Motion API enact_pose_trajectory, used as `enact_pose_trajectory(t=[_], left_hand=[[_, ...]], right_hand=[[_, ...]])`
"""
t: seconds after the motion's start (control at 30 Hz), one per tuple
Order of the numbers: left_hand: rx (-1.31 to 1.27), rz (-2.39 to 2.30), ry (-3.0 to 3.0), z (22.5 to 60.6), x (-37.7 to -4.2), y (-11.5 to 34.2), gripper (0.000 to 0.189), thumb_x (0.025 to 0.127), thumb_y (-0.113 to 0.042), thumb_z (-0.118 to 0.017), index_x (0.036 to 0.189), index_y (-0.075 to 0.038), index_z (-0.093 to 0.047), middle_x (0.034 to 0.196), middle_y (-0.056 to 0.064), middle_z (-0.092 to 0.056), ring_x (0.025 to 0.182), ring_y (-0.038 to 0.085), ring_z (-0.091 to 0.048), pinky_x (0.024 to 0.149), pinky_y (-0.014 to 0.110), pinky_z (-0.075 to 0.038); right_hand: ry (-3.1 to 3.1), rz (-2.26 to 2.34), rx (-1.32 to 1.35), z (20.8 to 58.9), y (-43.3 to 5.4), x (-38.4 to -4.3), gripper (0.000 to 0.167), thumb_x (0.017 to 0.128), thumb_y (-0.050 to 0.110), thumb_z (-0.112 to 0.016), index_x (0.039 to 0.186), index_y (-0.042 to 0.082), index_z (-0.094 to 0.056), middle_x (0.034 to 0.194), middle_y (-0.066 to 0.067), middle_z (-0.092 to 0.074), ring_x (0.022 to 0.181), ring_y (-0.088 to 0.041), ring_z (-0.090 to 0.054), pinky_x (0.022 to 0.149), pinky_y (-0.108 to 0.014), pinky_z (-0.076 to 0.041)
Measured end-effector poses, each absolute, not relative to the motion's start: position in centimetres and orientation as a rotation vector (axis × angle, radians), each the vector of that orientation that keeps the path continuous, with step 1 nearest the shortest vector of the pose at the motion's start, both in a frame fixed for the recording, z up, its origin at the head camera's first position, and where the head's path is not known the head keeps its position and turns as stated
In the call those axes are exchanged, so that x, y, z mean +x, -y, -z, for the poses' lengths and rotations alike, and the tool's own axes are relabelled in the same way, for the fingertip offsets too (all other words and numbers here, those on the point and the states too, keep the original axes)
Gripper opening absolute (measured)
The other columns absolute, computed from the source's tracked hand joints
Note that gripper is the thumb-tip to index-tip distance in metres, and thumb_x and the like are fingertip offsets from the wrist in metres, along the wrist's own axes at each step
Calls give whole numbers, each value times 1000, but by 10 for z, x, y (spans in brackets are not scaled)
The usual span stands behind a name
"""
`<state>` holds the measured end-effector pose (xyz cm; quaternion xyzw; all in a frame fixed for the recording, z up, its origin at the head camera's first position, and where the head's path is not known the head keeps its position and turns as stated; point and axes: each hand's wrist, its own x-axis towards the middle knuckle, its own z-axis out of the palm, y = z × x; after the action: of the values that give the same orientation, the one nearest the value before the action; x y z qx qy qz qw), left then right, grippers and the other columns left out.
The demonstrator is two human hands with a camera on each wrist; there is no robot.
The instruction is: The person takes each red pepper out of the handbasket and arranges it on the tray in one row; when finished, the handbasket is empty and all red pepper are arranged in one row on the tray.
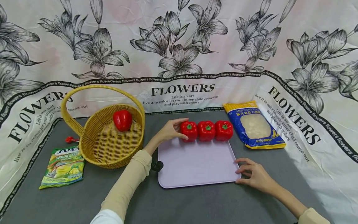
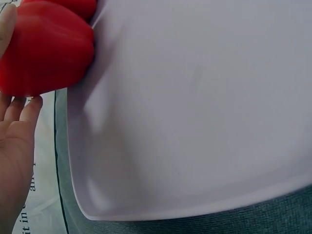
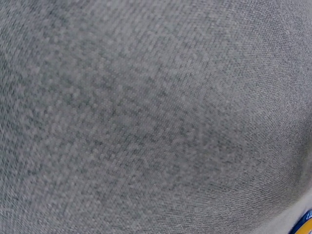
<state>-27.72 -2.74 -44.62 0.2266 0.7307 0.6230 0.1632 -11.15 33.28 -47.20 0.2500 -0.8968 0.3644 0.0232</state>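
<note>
Three red bell peppers stand in a row along the far edge of a pale lilac tray [image 1: 198,165]. My left hand [image 1: 170,130] holds the leftmost bell pepper [image 1: 188,131], thumb on the near side and fingers on the far side. In the left wrist view that bell pepper [image 2: 46,51] sits between thumb and fingers at the tray's corner. Beside it are the middle bell pepper [image 1: 206,131] and the right bell pepper [image 1: 223,130]. At the tray's right edge, my right hand [image 1: 255,175] has its fingertips at the rim, loosely bent. The right wrist view shows only grey cloth and a packet corner.
A yellow wicker basket [image 1: 84,137] on the left contains another red bell pepper [image 1: 122,120]. Next to it lie a green candy bag [image 1: 63,168] and a small red object [image 1: 70,139]. A blue and yellow pasta packet [image 1: 254,124] lies at the right, behind the tray.
</note>
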Motion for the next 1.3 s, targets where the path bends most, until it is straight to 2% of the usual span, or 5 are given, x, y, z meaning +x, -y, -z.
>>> enact_pose_trajectory(t=[0.3, 0.57, 0.93, 1.1, 1.3], left_hand=[[675, -1764, -2114, 446, -277, 30, 89, 72, 3, -81, 148, -12, -38, 151, 11, -36, 138, 21, -35, 109, 36, -34], [756, -1817, -1975, 426, -243, 70, 80, 85, 1, -70, 151, -15, -29, 153, 6, -33, 141, 20, -28, 112, 47, -26], [475, -2231, -2195, 418, -207, 214, 43, 96, -8, -58, 137, 2, -49, 134, 8, -58, 124, 17, -52, 96, 20, -45], [97, -2273, -2432, 425, -228, 233, 56, 94, -11, -61, 145, -2, -38, 148, 14, -40, 137, 24, -35, 110, 29, -33], [76, -2064, -2465, 430, -243, 240, 71, 98, -9, -53, 155, -9, -9, 160, 11, -5, 146, 26, -2, 117, 49, -8]], right_hand=[[2780, -1084, 763, 474, -332, -111, 29, 57, 0, -90, 79, 7, -72, 111, -21, -59, 92, -25, -59, 68, -30, -58], [2759, -1123, 795, 475, -332, -112, 26, 62, 14, -90, 82, 14, -73, 114, -14, -60, 93, -9, -61, 71, -16, -54], [2745, -1089, 773, 474, -332, -111, 26, 62, 14, -90, 82, 15, -74, 113, -13, -61, 95, -8, -60, 70, -13, -53], [2753, -1091, 765, 475, -331, -110, 26, 63, 17, -90, 83, 16, -74, 114, -12, -61, 97, -7, -59, 70, -15, -54], [2781, -1098, 732, 476, -329, -108, 27, 63, 19, -90, 84, 18, -73, 116, -11, -61, 101, -5, -57, 71, -15, -54]])
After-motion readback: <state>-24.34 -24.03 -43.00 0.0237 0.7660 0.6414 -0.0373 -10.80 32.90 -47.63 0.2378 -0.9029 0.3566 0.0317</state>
